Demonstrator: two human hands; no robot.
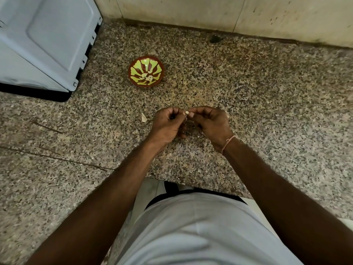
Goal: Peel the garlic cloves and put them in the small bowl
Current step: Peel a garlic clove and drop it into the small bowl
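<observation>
Right now both hands are meeting over the middle of the granite counter (248,104), fingertips together on one small garlic clove (187,113). L hand (169,125) is curling its fingers and pinching the clove from the left; R hand (211,122) is pinching it from the right w/ thumb and forefinger, other fingers folded under. Clove is showing as a pale bit betw. the two thumbs, held just above the stone, not resting on it. A thin strand of skin is hanging down from it, hard to make out.

R wrist is wearing a pale thread band (228,143).

Just left of the L hand a loose piece of garlic skin (144,118) is lying on the counter, apart from the fingers. Further back, well apart from the hands, the small bowl (146,71) is sitting upright, red-brown rim w/ yellow-green pattern inside; a few pale peeled cloves (148,77) are lying in its bottom.

Far left, a grey-blue appliance (44,41) is standing on the counter against the wall.
</observation>
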